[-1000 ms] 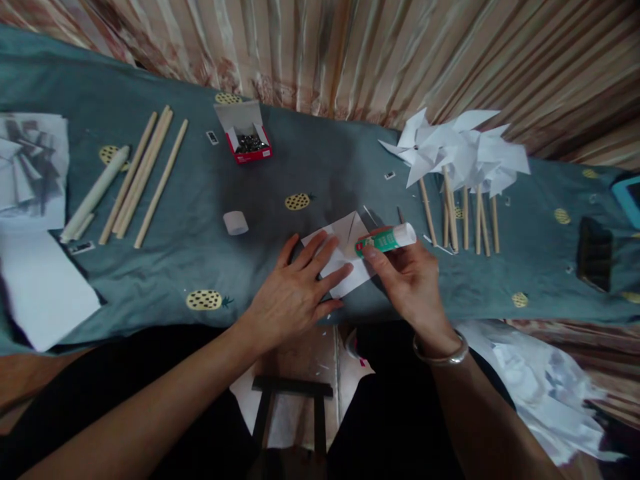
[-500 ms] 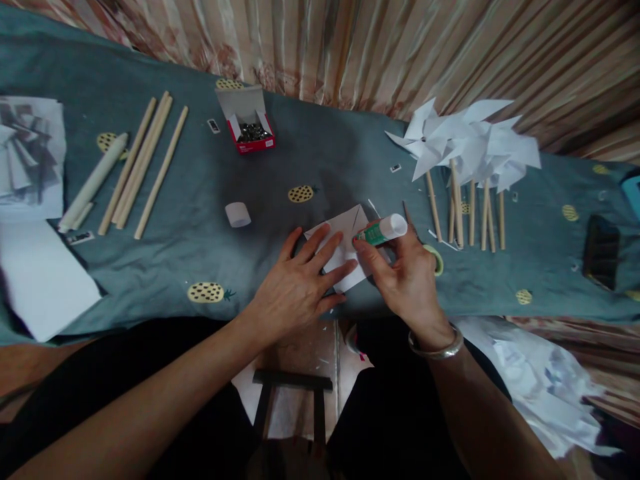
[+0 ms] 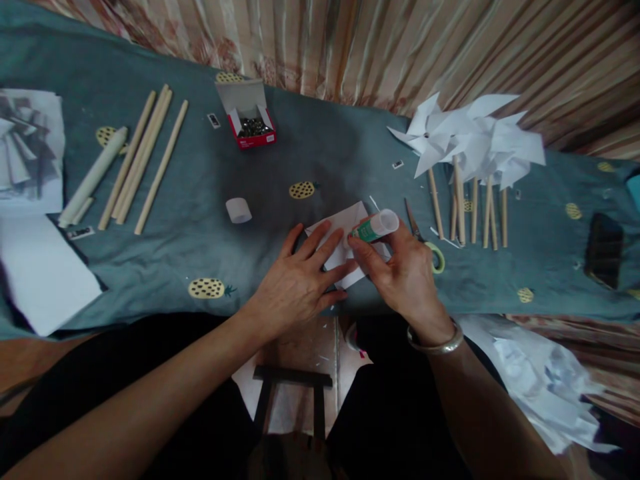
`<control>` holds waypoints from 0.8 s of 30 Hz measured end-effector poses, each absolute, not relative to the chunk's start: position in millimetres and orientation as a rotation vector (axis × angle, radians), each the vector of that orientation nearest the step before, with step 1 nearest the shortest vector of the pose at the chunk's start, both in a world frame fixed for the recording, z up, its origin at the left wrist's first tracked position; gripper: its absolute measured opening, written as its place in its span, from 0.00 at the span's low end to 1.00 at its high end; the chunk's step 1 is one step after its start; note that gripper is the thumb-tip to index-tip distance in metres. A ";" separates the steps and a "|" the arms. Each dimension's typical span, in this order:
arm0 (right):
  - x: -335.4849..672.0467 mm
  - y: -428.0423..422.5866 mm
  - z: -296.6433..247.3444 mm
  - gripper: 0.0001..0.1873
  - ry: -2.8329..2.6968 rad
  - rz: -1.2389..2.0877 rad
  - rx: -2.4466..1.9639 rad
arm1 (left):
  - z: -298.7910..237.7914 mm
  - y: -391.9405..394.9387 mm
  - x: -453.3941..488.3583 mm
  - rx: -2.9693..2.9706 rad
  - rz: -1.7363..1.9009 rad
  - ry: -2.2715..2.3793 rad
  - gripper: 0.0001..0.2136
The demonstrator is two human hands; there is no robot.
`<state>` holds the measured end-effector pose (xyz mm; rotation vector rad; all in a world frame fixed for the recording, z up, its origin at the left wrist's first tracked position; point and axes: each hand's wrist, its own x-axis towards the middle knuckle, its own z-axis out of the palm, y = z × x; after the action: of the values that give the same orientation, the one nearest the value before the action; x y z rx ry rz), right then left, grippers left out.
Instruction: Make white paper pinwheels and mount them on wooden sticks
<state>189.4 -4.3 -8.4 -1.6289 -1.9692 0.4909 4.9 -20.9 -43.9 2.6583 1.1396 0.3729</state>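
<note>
A white sheet of paper (image 3: 345, 220) lies near the front edge of the cloth-covered table. My left hand (image 3: 303, 273) rests on it with the fingers spread flat. A green and white glue stick (image 3: 373, 227) is gripped in my right hand (image 3: 405, 267), its lower end down at the paper; my fingers hide the tip. The white glue cap (image 3: 239, 211) sits apart, to the left of the paper. Beside my right hand lie scissors (image 3: 436, 257) with pale green handles, partly covered by the hand.
Finished paper pinwheels (image 3: 470, 143) on wooden sticks lie at the right, a dark phone (image 3: 604, 250) beyond them. An open red box (image 3: 253, 130) of metal pins stands at the back. Wooden sticks (image 3: 161, 167) and white paper (image 3: 47, 273) are on the left. A plastic bag (image 3: 535, 380) hangs below right.
My right hand has shifted the glue stick slightly left over the paper, uncovering more of the scissors. My left hand stays in place. The view has moved slightly.
</note>
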 end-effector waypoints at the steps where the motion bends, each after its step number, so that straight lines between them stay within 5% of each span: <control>1: 189.4 -4.3 -8.1 0.13 -1.980 0.492 -1.620 | -43.4 -21.0 4.9 2.660 0.370 1.140 0.22; 24: 198.0 -3.0 -0.4 0.12 -2.229 0.488 -1.471 | -44.0 -20.5 4.5 2.659 0.395 1.130 0.22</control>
<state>198.0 -3.0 -0.4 -1.4711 -2.2288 0.4884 4.5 -20.5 -44.0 2.6593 1.1296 0.3946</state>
